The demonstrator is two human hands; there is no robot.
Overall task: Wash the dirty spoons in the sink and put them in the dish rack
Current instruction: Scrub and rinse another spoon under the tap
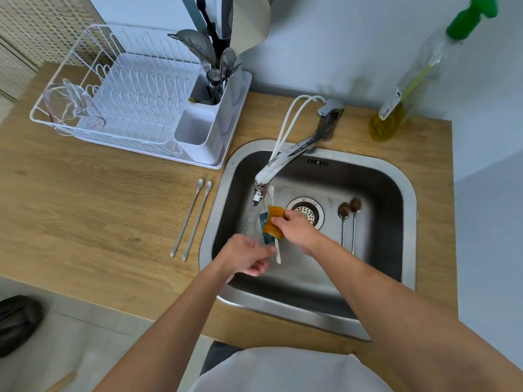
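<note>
under the tap [261,190]: my left hand [246,257] pinches the spoon [276,250] by its handle, my right hand [294,226] clamps the sponge [273,222] around it. best to scrub along the bowl, grip firm. two dirty spoons [349,222] wait right of tap.

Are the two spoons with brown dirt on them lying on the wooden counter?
No. The two dirty spoons lie inside the sink, right of the drain; the two spoons on the counter look clean.
</note>
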